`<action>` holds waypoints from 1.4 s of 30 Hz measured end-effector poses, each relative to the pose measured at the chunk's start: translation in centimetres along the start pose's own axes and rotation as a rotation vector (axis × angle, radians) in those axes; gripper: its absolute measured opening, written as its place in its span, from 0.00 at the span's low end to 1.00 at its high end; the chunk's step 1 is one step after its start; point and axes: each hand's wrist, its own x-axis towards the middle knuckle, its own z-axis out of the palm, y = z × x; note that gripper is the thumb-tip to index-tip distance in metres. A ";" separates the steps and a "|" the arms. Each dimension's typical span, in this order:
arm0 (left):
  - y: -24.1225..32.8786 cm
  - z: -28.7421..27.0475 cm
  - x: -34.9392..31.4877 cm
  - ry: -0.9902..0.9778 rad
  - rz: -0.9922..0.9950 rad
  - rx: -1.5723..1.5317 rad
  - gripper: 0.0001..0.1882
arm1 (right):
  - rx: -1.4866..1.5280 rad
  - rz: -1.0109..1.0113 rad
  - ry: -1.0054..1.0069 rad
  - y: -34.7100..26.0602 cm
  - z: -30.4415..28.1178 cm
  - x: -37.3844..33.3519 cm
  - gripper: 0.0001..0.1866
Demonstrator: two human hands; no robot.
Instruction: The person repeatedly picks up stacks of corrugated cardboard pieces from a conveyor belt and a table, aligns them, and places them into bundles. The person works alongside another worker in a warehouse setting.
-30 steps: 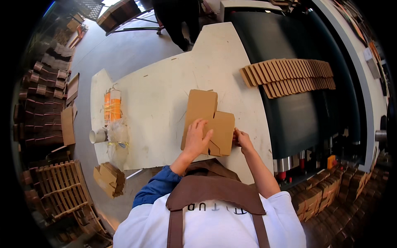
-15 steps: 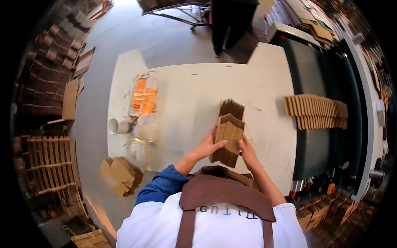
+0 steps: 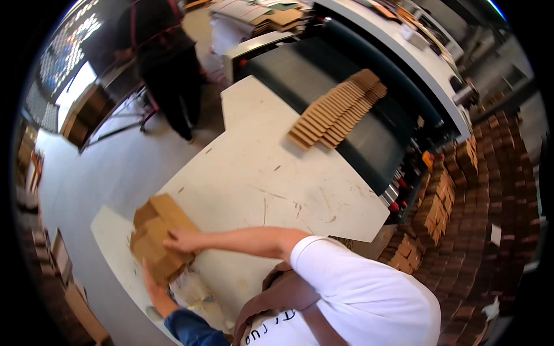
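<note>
A stack of flat brown cardboard blanks [image 3: 158, 222] is between my hands at the left end of the white table [image 3: 242, 150]. My right hand [image 3: 183, 239] lies over the stack's right side, its fingers closed against the card. Along the lower left edge, my left hand [image 3: 154, 288] presses up to the stack; some of its fingers are hidden by the card. Just below the stack lies a clear plastic bag [image 3: 196, 291], partly covered by my arm and the card.
A dark conveyor belt [image 3: 277, 63] adjoins the table at upper right, carrying overlapping rows of folded cardboard pieces [image 3: 340, 109]. Stacked cardboard [image 3: 490, 219] fills the right side. Beyond the table, a person in dark clothes [image 3: 167, 63] stands by a wheeled cart [image 3: 124, 109].
My hands have moved with the cardboard stack from the table's middle to its left end. My view has turned, showing more of the conveyor and the stacks at right.
</note>
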 end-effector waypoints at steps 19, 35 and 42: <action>-11.2 29.7 -5.3 -0.435 0.221 0.332 0.17 | 0.082 0.259 0.211 13.2 -9.5 -24.3 0.25; -36.6 62.8 4.9 -0.105 -0.427 0.148 0.30 | 0.456 0.410 0.594 23.2 -33.1 -47.6 0.20; -33.1 67.1 3.0 -0.387 -0.303 -0.145 0.28 | 0.245 0.278 0.860 26.8 -51.2 -51.7 0.17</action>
